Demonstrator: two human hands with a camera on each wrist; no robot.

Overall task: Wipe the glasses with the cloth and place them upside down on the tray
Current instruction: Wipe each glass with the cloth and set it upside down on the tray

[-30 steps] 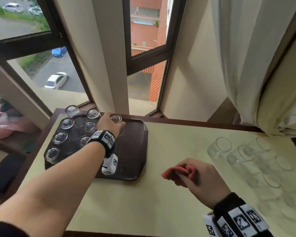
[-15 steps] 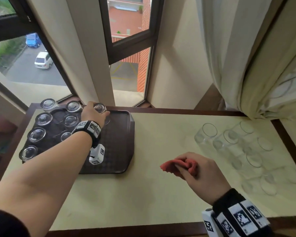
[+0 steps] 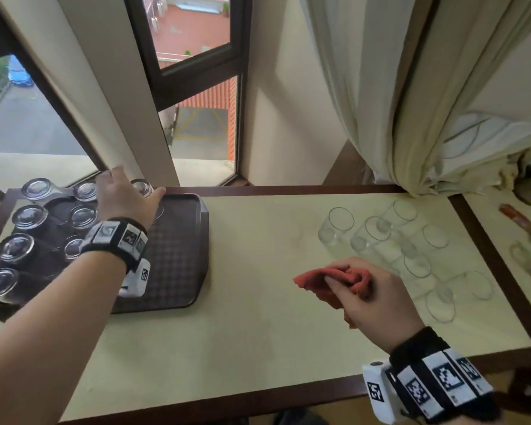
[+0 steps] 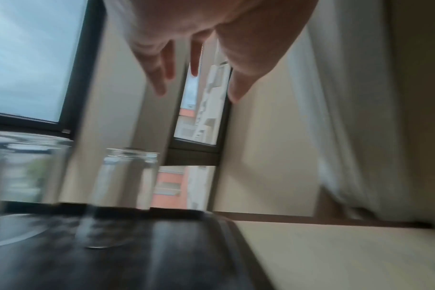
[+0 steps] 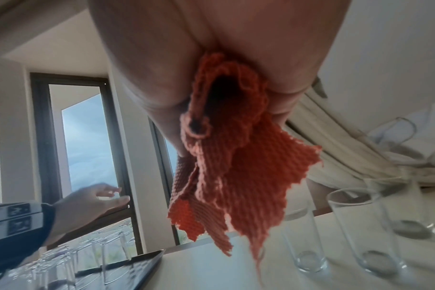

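A dark brown tray (image 3: pixel 178 259) lies at the table's left with several clear glasses standing upside down on it. My left hand (image 3: pixel 126 197) hovers over the tray's far edge with fingers spread, just above the upturned glass (image 3: pixel 142 188) (image 4: pixel 127 178), which stands free on the tray (image 4: pixel 162 255). My right hand (image 3: pixel 362 296) grips a bunched red cloth (image 3: pixel 334 283) (image 5: pixel 231 168) above the table's middle. Several upright glasses (image 3: pixel 371 237) (image 5: pixel 360 231) wait at the right.
The cream table (image 3: pixel 258 332) has a dark wooden rim and stands against a window (image 3: pixel 196 96). A pale curtain (image 3: pixel 411 102) hangs at the back right. Small objects lie on a side surface (image 3: pixel 528 240) at the far right.
My left hand has let go of the upturned glass at the tray's far edge and lifted with fingers spread. The right hand still holds the cloth. The view has shifted right.
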